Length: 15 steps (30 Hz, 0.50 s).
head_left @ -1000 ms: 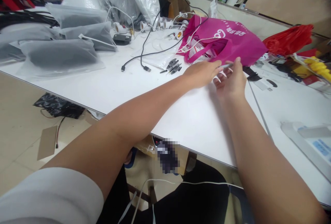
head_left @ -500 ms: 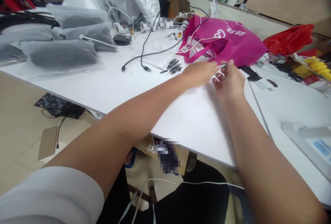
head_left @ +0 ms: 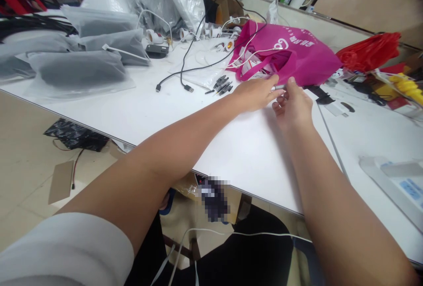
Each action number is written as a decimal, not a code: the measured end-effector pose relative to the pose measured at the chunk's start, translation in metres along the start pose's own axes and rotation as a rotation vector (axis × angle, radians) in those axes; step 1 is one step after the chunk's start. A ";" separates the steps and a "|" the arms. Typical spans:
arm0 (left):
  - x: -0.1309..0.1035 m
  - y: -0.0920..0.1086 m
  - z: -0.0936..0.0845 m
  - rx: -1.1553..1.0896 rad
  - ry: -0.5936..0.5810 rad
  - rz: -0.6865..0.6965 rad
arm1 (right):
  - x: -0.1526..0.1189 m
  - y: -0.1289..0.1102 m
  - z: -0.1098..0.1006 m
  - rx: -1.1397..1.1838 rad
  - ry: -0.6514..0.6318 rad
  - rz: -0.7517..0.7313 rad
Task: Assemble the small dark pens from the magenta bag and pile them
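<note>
A slim grey pen-like piece (head_left: 279, 87) is held level between my two hands, just in front of the pink bag (head_left: 307, 52). My left hand (head_left: 253, 94) has its thumb and fingers round the left end. At the other end, my right hand (head_left: 295, 104) pinches it between thumb and fingers, with the remaining fingers curled beneath. Fingers cover both ends, so its exact kind does not show. Left of my left hand lies a small group of dark, slender pieces (head_left: 222, 85) on the white table (head_left: 261, 145).
A black USB cable (head_left: 185, 71) lies beyond the slender pieces. Filled frosted bags (head_left: 81, 72) stand at the left, with white lamp sockets (head_left: 153, 36) behind. A red plastic bag (head_left: 372, 52) and yellow coil (head_left: 406, 85) sit at the right. The table's front edge runs below my forearms.
My left thumb and fingers have spread a little around the pen-like piece, showing more of its left part. The piece sits slightly lower. My forearms have hardly moved.
</note>
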<state>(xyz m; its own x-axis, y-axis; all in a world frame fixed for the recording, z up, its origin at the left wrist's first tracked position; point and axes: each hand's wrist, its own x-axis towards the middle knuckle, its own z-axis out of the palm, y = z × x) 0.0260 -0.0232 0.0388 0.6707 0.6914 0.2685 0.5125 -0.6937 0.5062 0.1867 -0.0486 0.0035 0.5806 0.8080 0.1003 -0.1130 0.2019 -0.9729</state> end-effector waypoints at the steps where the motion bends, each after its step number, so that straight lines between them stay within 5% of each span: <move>1: 0.000 0.000 0.001 0.005 -0.006 -0.001 | 0.002 0.002 -0.001 -0.005 0.007 -0.001; 8: 0.003 -0.005 0.004 -0.121 0.019 -0.004 | -0.005 -0.002 0.002 0.050 -0.109 0.005; 15: 0.004 -0.008 0.008 -0.107 0.011 0.008 | -0.004 -0.004 0.000 0.004 -0.011 0.029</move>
<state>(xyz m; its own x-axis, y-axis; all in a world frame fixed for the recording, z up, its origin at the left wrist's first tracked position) 0.0292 -0.0166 0.0295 0.6683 0.6884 0.2818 0.4462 -0.6741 0.5886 0.1854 -0.0527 0.0070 0.5678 0.8198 0.0739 -0.1330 0.1800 -0.9746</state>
